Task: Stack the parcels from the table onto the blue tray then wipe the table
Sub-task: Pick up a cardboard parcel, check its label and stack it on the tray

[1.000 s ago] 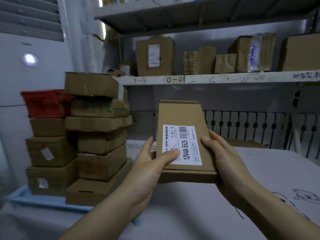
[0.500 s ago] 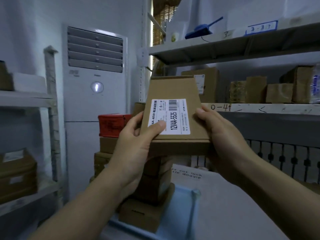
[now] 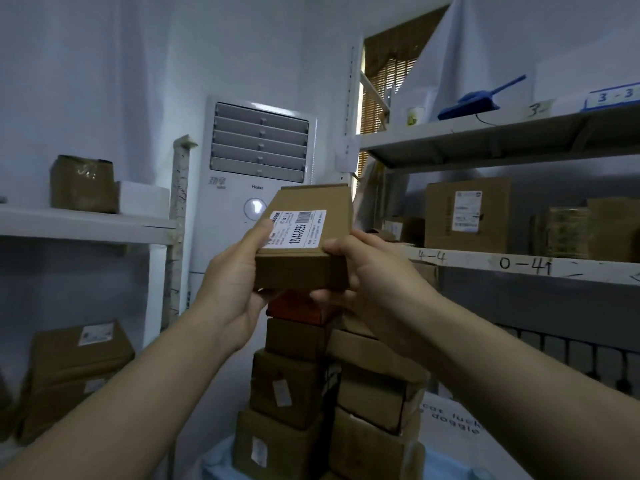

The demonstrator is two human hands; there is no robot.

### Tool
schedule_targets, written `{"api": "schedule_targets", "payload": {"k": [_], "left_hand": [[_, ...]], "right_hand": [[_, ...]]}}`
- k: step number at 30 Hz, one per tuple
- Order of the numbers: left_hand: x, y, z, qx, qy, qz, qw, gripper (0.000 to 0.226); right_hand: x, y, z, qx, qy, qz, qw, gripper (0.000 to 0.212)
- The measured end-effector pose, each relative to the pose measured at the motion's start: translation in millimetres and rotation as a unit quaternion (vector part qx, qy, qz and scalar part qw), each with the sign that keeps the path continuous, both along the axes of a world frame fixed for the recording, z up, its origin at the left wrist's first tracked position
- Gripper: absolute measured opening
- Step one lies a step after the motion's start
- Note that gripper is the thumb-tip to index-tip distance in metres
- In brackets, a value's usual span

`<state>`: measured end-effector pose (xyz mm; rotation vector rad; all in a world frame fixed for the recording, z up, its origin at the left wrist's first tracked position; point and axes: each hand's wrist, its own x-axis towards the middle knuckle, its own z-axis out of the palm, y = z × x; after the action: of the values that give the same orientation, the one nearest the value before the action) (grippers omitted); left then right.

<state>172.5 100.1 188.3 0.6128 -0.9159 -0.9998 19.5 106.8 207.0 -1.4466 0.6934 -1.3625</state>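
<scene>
head view: you're gripping the labelled parcel with both hands' fingers clamped; setting it off-centre risks toppling the tall stack.

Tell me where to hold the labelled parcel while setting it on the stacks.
Hold the labelled parcel by its near short end from both sides, as the left hand and right hand do: it's flat, and the far end stays free to land first.

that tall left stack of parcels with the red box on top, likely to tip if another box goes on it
Probably somewhat: the left stack is tall, narrow and unevenly aligned. The neighbouring stack stands close beside it and may steady it. The labelled box looks stiff and light, held by fingertips.
</scene>
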Motion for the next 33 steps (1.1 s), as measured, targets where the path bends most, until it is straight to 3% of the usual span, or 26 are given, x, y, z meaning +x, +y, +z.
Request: {"api": "schedule_targets", "payload": {"k": [6,9,14,19,24,33], "left_hand": [[29.6,-57.0,16.8,0.042,0.052,0.032,0.997,0.043],[36.0,-82.9,24.4,0.074,0.058,0.023,0.995,0.050],[31.6,-116.0,36.2,0.075,0.017,0.040,0.996,0.056],[19.8,-137.6,28.6,0.100,-0.034,0.062,0.993,0.054],[12.3,-146.1,25.4,0.104,-0.031,0.055,0.993,0.047],[12.2,-155.4,24.6,0.086,-0.170,0.162,0.968,0.039]], "right_hand": [[46.6,-34.3,-0.5,-0.004,-0.032,-0.032,0.999,0.035],[57.0,-45.8,-9.5,0.002,-0.056,-0.042,0.998,0.034],[48.2,-51.9,-39.6,0.013,-0.003,-0.072,0.997,0.023],[39.6,-61.6,-50.2,0.011,-0.013,-0.103,0.994,0.018],[44.2,-73.1,-52.1,-0.021,0.031,-0.117,0.992,0.068],[55.9,-90.5,-43.1,-0.006,0.020,-0.124,0.992,0.067]]}}
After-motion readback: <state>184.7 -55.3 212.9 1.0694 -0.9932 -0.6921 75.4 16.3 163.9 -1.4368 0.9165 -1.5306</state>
